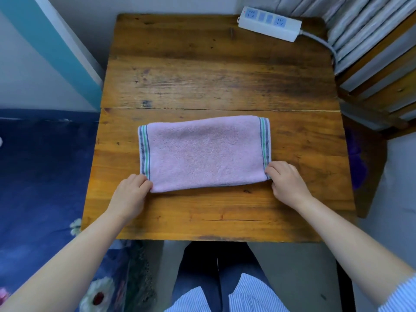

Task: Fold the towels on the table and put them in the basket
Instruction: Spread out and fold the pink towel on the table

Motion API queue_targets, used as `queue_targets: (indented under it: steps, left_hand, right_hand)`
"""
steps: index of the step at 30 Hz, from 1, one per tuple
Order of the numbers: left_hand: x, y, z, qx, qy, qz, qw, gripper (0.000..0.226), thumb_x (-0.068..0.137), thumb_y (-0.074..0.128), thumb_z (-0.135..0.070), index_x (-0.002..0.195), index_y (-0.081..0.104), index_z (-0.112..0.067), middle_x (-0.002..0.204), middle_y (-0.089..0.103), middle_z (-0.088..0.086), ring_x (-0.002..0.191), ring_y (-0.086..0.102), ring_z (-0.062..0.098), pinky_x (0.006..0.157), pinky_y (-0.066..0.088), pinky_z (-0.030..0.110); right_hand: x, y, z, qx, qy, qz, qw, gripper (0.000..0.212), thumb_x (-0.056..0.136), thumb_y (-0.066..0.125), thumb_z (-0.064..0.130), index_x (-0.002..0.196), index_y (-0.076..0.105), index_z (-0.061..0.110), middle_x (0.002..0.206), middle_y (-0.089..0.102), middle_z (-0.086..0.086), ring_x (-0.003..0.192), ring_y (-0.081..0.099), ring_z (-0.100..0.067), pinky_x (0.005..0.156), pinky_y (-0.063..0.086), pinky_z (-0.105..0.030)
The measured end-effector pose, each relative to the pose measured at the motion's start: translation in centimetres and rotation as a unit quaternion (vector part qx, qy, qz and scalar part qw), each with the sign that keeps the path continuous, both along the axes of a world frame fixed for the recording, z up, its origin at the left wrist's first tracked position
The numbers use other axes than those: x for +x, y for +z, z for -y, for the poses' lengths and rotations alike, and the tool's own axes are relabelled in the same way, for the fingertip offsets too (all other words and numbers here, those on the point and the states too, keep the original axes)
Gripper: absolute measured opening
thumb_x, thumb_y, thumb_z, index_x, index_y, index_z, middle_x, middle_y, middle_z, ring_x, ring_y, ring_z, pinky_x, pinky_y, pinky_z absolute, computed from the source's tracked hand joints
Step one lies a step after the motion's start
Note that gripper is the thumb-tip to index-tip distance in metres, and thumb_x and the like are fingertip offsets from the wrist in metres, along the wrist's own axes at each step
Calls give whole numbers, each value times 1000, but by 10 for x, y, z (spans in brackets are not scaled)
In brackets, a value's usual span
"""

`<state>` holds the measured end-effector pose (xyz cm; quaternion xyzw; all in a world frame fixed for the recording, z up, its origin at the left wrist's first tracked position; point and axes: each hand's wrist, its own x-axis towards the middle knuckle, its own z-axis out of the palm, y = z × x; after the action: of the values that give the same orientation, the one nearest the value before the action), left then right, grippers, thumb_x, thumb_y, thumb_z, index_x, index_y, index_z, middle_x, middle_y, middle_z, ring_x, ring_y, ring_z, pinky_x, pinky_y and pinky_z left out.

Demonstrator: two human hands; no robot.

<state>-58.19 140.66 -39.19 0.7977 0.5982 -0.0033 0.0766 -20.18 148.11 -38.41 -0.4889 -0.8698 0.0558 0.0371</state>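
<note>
A pink towel [203, 153] with grey and green stripes at both short ends lies folded flat on the near half of the wooden table [216, 70]. My left hand [130, 194] pinches the towel's near left corner. At the near right corner my right hand [287, 182] pinches the striped edge. No basket is in view.
A white power strip [270, 23] with its grey cable lies at the table's far right corner. A wooden chair [378, 70] with striped cloth stands to the right. A dark blue flowered bedcover [42, 176] lies to the left. My legs are under the near table edge.
</note>
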Motion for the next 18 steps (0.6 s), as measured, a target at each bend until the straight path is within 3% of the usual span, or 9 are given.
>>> queue_targets:
  steps: [4, 6, 9, 12, 18]
  left_hand:
    - [7, 2, 6, -7, 61, 25, 998, 24, 62, 40, 4, 67, 62, -3, 68, 60, 13, 55, 56, 33, 45, 39, 29]
    - [16, 7, -1, -5, 169, 61, 984, 17, 72, 50, 7, 78, 65, 2, 78, 63, 17, 68, 58, 37, 54, 45, 37]
    - [28, 21, -35, -32, 347, 126, 929, 21, 87, 51, -5, 105, 59, 3, 101, 60, 20, 97, 53, 36, 77, 42, 40]
    - [29, 29, -76, -63, 485, 204, 848, 41, 96, 44, -24, 127, 48, 2, 126, 54, 20, 118, 47, 35, 97, 40, 42]
    - [22, 23, -124, -95, 552, 287, 777, 35, 96, 44, -26, 107, 59, 4, 110, 62, 23, 98, 55, 36, 81, 44, 37]
  right_hand:
    - [2, 1, 3, -9, -11, -20, 1000, 33, 49, 70, -15, 78, 69, 0, 79, 69, -15, 73, 67, -34, 66, 55, -43]
    - [-2, 5, -2, -10, -52, -56, 997, 21, 64, 59, -8, 83, 69, -3, 83, 68, -18, 77, 66, -36, 69, 55, -45]
    - [-19, 16, -25, -43, -144, -112, 982, 20, 76, 60, -8, 96, 66, -6, 96, 67, -20, 93, 62, -39, 79, 51, -42]
    - [-39, 24, -60, -90, -200, -102, 970, 28, 87, 55, 8, 114, 59, 0, 117, 60, -15, 113, 50, -30, 95, 42, -37]
    - [-67, 38, -119, -165, -149, -5, 975, 43, 94, 44, 28, 136, 40, 16, 141, 42, -2, 135, 29, -21, 112, 21, -40]
